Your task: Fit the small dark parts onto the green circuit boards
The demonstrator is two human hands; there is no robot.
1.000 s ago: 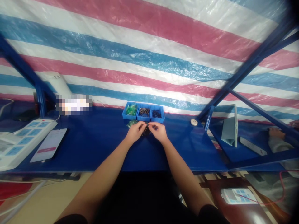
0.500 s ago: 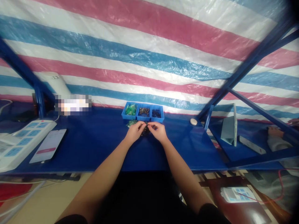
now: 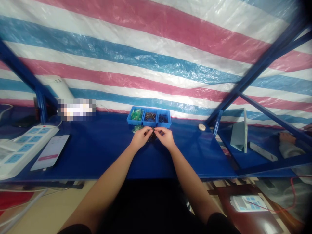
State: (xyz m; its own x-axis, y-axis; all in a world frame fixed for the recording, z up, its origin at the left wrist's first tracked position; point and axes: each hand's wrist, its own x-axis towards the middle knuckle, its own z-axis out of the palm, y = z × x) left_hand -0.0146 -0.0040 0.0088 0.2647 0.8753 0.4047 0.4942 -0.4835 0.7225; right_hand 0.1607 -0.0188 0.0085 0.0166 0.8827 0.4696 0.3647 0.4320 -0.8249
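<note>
My left hand (image 3: 139,137) and my right hand (image 3: 166,137) meet over the blue table (image 3: 102,152), fingertips pinched together on a small dark part (image 3: 153,130) too tiny to name. Under them lies a little heap of dark pieces (image 3: 152,137). Just behind stand three joined blue bins (image 3: 149,118): green pieces in the left one, dark metallic bits in the middle, dark pieces in the right. A few green pieces (image 3: 136,129) lie loose by my left hand.
A phone (image 3: 50,151) and a white power strip (image 3: 19,150) lie at the left. A small round white object (image 3: 202,127) sits right of the bins. Blue frame bars slant at both sides. Another person's hand (image 3: 285,138) rests at the far right bench.
</note>
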